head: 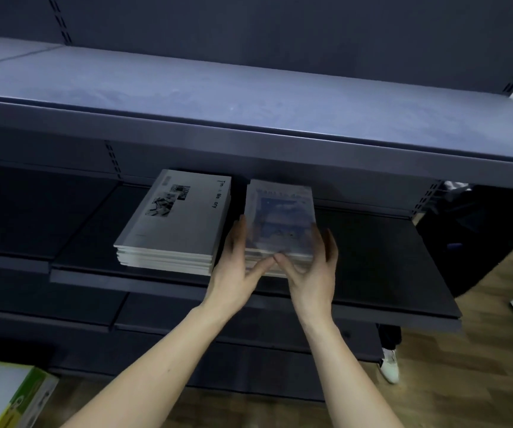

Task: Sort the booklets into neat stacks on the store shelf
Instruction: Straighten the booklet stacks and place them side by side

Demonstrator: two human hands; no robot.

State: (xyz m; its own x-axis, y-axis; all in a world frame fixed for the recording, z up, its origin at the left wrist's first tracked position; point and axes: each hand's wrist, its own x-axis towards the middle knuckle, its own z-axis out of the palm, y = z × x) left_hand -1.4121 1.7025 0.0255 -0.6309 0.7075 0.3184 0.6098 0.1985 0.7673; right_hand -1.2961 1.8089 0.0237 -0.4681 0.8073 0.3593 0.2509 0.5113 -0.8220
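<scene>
A green-and-white box [8,393] sits at the lower left corner above a wooden floor [452,393]. Two bare forearms reach up to a dark shelf [387,273], where the left hand [233,270] and the right hand [310,273] clasp a blurred stack of blue-covered booklets [281,217] from either side, fingers laid along its edges and thumbs meeting at its near edge. Just beside it to the left, apart from it, lies a squared stack of white booklets [175,220]. Above both runs a bare upper shelf [249,97]. At right, a white shoe [389,366] stands on the floor.
</scene>
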